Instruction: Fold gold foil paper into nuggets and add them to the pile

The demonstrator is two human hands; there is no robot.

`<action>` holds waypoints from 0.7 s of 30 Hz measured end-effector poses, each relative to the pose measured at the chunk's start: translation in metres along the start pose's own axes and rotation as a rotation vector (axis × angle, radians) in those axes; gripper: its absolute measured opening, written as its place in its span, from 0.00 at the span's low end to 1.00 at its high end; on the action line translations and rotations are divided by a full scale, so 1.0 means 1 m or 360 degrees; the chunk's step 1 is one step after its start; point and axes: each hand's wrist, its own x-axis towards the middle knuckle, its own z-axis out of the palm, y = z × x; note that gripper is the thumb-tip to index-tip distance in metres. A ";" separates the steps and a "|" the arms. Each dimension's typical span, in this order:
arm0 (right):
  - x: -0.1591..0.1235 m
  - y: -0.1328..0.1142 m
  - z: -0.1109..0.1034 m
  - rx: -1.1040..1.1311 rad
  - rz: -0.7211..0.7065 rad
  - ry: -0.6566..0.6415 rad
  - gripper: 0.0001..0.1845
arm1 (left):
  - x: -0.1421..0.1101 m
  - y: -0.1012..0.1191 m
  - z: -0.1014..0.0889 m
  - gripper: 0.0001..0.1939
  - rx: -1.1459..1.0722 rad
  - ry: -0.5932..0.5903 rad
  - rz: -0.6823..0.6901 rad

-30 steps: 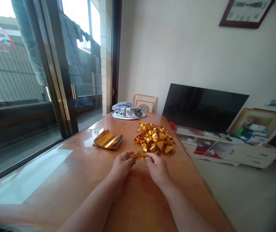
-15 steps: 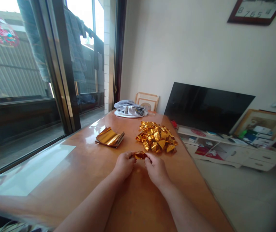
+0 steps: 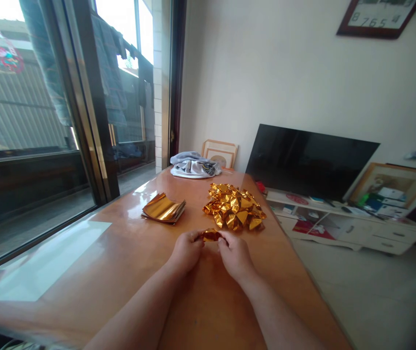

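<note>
Between my two hands is a piece of folded gold foil paper, pinched at both ends just above the table. My left hand is closed on its left end, and my right hand grips the right end with thumb and fingers. Parts of the piece are hidden by the fingers. Beyond my left hand lies a stack of flat gold foil sheets, slightly curled. Past my right hand is a heap of folded gold foil pieces, pointed and shiny.
The glossy brown table runs away from me, with a bundle of grey and white cloth at its far end. A sliding glass door borders the left side. To the right stand a television and a white cabinet.
Both hands keep hold of the foil piece in nearly the same place. The camera view has shifted slightly, so the surroundings sit a little further left.
</note>
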 end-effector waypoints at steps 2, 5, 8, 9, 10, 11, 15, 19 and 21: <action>0.001 0.001 0.000 0.0030 0.0070 0.0047 0.16 | 0.002 -0.003 0.001 0.22 -0.0004 0.0042 -0.0030; 0.001 0.002 0.000 0.0023 0.0103 0.0084 0.13 | 0.003 -0.006 0.002 0.19 0.0010 0.0122 -0.0097; 0.000 0.000 -0.001 -0.0061 0.0045 0.0073 0.11 | 0.002 -0.004 0.001 0.15 0.0019 0.0146 -0.0115; -0.001 -0.001 -0.001 -0.0093 0.0023 0.0065 0.11 | 0.001 -0.001 0.001 0.15 0.0020 0.0145 -0.0114; -0.002 -0.002 -0.001 -0.0120 0.0007 0.0056 0.11 | 0.000 0.001 0.001 0.15 0.0022 0.0143 -0.0114; -0.002 -0.002 0.000 -0.0143 -0.0001 0.0044 0.11 | -0.002 0.004 0.000 0.15 0.0024 0.0142 -0.0115; -0.003 -0.002 0.001 -0.0190 0.0012 0.0008 0.12 | -0.005 0.011 0.000 0.16 0.0031 0.0130 -0.0119; -0.001 0.001 0.000 -0.0181 0.0018 0.0014 0.13 | -0.005 0.012 -0.002 0.17 0.0015 0.0116 -0.0105; -0.001 0.002 -0.001 -0.0190 0.0033 0.0029 0.13 | -0.004 0.011 -0.003 0.17 -0.0021 0.0095 -0.0071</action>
